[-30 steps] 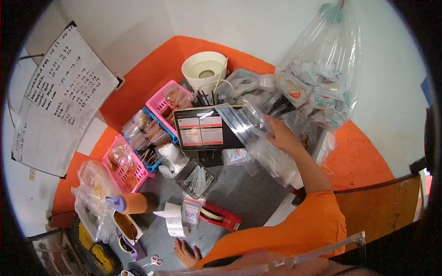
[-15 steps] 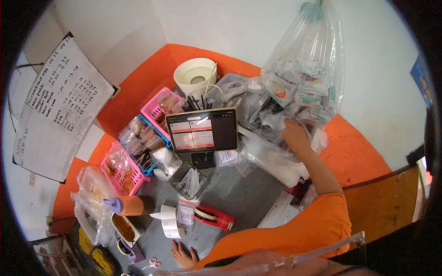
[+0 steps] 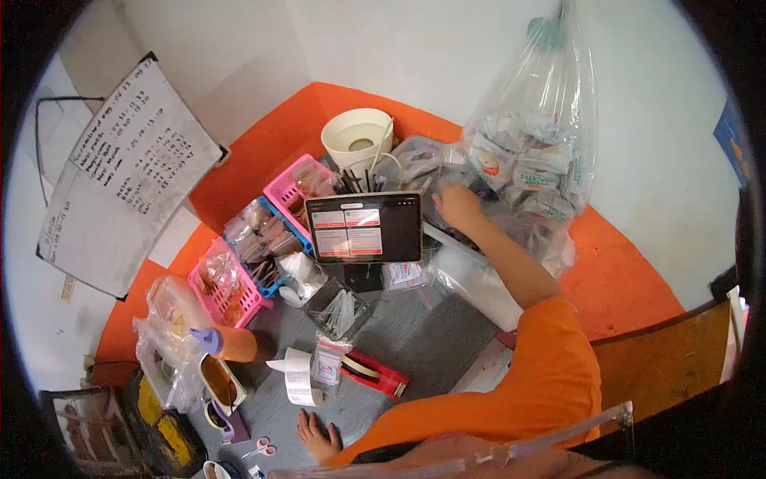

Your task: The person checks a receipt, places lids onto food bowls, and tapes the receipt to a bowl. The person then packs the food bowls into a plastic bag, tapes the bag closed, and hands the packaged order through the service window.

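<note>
Spread open and palm down, the left hand is resting on the gray table, just right of the scissors. Beyond it, a receipt roll and red tape dispenser are lying. Farther, right of a propped tablet, the right hand is reaching among clear plastic bags, curled; I cannot tell whether it is gripping any.

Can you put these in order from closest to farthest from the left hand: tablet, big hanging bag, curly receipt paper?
1. Receipt paper, just past the left hand.
2. Tablet, farther back, near the middle.
3. Hanging bag, up at the back right.
</note>
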The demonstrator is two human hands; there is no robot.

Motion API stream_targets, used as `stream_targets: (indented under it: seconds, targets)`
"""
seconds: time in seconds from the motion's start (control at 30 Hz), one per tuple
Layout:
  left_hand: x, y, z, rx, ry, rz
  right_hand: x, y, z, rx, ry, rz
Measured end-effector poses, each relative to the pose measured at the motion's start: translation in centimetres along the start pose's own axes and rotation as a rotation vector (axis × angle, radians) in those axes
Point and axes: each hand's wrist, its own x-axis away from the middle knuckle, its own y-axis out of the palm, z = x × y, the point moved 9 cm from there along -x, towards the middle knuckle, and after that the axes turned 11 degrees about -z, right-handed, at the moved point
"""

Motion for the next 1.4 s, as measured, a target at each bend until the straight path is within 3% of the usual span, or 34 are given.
stream_targets:
  seconds: [0.1,0.17,0.27,0.33,0.37,0.43,0.47,0.53,0.63,0.73,0.8,0.83,0.87,0.9,0.93,1.0,1.03,1.07,1.13,1.2,1.27,1.33,1.4]
  targets:
    - [-0.1,-0.2,0.2,0.026,0.027,-0.001,-5.4,2.3,2.5,-0.124,-0.007,0.152]
    - [0.0,0.2,-0.7,0.042,-0.009,-0.014,-6.7,2.2,4.9,-0.197,-0.035,0.366]
    - [0.5,-1.3,-0.2,0.088,-0.036,0.045,0.3,-3.7,3.2,-0.244,-0.018,0.506]
    - [1.6,-1.6,-1.6,0.397,-0.072,0.038,6.4,-7.0,0.7,-0.319,-0.136,0.605]
    - [2.2,-4.3,-0.5,0.337,-0.095,0.214,9.7,-8.8,-1.0,-0.369,-0.221,0.658]
    - [2.8,-6.5,0.2,0.339,-0.099,0.281,12.3,-8.4,-1.8,-0.731,-0.23,0.524]
    - [3.3,-8.0,0.8,0.327,-0.077,0.332,13.9,-8.7,-3.5,-0.729,-0.267,0.495]
    - [2.7,-11.3,3.1,0.35,-0.017,0.375,15.4,-7.2,-7.7,-1.125,-0.45,0.21]
    - [1.6,-15.0,5.8,0.455,0.098,0.354,18.0,-3.6,-15.9,-1.316,-0.702,-0.148]
    - [1.8,-18.4,7.2,0.53,0.163,0.382,21.6,1.1,-23.5,-1.288,-0.826,-0.442]
    - [2.2,-19.0,5.7,0.821,0.068,0.38,24.3,4.4,-27.3,-1.228,-0.859,-0.561]
    - [3.0,-19.1,4.9,0.814,0.005,0.431,25.9,6.5,-29.1,-1.149,-0.906,-0.651]
    - [3.6,-18.5,3.6,1.015,-0.027,0.452,27.5,8.2,-30.9,-1.072,-0.954,-0.731]
    - [4.6,-18.0,2.0,1.217,-0.043,0.476,29.5,8.3,-33.0,-0.978,-1.135,-0.722]
    - [6.3,-17.9,-0.2,1.209,-0.076,0.524,31.0,9.3,-34.7,-0.961,-1.17,-0.767]
    - [8.2,-18.1,-1.6,0.918,0.084,0.364,34.5,10.6,-38.0,-0.96,-1.327,-0.849]
    - [10.0,-18.9,-3.0,0.867,0.032,0.434,36.1,11.8,-39.3,-0.952,-1.298,-1.03]
    - [11.5,-19.3,-4.4,0.869,0.026,0.452,37.0,12.6,-40.6,-0.937,-1.309,-1.04]
    - [14.8,-20.6,-6.7,0.537,-0.027,0.494,38.9,19.1,-42.6,-1.424,-0.569,-1.791]
    - [17.1,-21.5,-9.4,0.441,-0.007,0.505,40.6,22.6,-46.0,-1.409,-0.5,-1.755]
    - [18.9,-22.3,-12.0,0.346,0.022,0.507,41.9,25.6,-50.9,-1.204,-0.686,-1.62]
    - [22.1,-24.1,-17.6,0.291,-0.242,0.779,41.5,29.5,-55.7,-1.241,-0.63,-1.429]
    - [23.6,-21.2,-24.5,0.304,-0.335,0.791,40.8,32.9,-60.4,-1.259,-0.594,-1.25]
